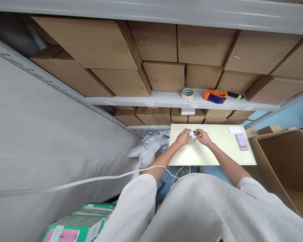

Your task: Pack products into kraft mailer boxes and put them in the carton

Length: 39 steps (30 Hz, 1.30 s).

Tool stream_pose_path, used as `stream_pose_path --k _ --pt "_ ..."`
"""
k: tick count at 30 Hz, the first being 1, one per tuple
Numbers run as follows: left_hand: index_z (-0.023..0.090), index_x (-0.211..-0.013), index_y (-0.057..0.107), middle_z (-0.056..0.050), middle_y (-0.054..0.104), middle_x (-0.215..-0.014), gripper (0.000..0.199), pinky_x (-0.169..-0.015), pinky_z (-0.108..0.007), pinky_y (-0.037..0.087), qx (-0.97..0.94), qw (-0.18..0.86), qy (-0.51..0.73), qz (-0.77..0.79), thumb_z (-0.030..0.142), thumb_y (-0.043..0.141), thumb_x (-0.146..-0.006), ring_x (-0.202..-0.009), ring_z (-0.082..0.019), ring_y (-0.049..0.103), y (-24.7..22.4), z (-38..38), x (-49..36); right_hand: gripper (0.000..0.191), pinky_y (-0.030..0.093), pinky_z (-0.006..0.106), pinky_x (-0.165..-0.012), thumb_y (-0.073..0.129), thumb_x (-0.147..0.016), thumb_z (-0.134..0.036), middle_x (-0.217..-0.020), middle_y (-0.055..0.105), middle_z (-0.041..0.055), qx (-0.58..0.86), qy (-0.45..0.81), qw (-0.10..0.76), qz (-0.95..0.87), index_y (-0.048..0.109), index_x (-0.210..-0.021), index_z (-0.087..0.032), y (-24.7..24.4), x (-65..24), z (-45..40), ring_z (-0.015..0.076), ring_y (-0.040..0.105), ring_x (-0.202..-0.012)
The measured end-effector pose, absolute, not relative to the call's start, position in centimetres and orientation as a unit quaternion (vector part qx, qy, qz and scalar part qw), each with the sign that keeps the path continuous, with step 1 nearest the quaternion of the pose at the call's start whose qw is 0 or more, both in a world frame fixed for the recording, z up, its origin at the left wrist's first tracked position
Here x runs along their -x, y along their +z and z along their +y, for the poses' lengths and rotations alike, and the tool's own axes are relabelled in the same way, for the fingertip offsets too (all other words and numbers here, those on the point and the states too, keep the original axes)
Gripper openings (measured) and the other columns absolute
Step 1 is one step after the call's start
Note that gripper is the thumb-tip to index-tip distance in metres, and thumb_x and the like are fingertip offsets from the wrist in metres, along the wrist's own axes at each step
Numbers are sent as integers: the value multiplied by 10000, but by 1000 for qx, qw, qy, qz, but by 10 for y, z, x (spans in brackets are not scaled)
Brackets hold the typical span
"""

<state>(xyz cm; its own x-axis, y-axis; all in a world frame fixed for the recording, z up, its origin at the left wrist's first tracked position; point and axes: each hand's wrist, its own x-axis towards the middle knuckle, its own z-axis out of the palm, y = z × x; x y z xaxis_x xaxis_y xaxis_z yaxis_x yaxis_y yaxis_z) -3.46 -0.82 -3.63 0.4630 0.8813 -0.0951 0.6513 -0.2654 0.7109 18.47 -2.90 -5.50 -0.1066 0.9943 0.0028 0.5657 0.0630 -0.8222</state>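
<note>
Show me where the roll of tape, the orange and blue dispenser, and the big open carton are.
Roll of tape point(184, 96): head view, front of its outer side.
Orange and blue dispenser point(217, 97): head view, blue side.
Open carton point(274, 174): head view, left wall.

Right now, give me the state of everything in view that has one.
Small box: in left hand, right hand at its top, apparently open.
Large carton: open.
Shelf cartons: mostly closed-looking.
Tape roll: lying flat.
White sheeting: crumpled.
White cable: slack.
Black-handled tool: lying down.
</note>
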Motion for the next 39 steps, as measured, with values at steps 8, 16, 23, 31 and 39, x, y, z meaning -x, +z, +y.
stream_pose_path --k 8,16,23,31,39 --pt "271 -1418 584 -83 590 -1504 423 -1041 -392 558 -768 364 164 500 296 645 -1000 -1170 -236 697 -37 -8 34 247 574 435 -1021 505 -780 -147 -1281 739 86 588 321 300 -679 644 -953 -255 -59 -186 -26 244 712 -1142" --pt "285 -1417 597 -81 588 -1508 428 -1020 -387 569 -765 365 162 505 311 667 -995 -1175 -244 699 -36 -8 32 279 584 474 -1042 528 -766 -129 -1325 736 87 604 318 282 -674 667 -974 -255 -58 -187 -26 272 710 -1204" --pt "254 -1361 626 -95 589 -1489 359 -1064 -397 555 -778 357 153 494 285 630 -1003 -1231 -254 677 -39 -7 34 461 627 439 -911 547 -778 -153 -1276 753 52 599 350 292 -659 590 -1215 -293 -54 -184 -28 256 741 -1070" --pt "270 -1430 514 -105 609 -1453 456 -1007 -426 561 -756 369 150 519 274 623 -987 -1169 -265 698 -41 -8 34 342 610 428 -931 518 -823 -188 -1246 712 91 570 316 272 -708 626 -1139 -259 -50 -185 -31 258 698 -1079" --pt "275 -1420 542 -99 591 -1496 467 -1042 -426 555 -758 375 151 512 302 663 -970 -1232 -275 680 -38 -11 34 425 621 413 -911 594 -905 -274 -1368 706 92 593 323 263 -689 644 -1326 -259 -49 -180 -34 249 713 -1108"
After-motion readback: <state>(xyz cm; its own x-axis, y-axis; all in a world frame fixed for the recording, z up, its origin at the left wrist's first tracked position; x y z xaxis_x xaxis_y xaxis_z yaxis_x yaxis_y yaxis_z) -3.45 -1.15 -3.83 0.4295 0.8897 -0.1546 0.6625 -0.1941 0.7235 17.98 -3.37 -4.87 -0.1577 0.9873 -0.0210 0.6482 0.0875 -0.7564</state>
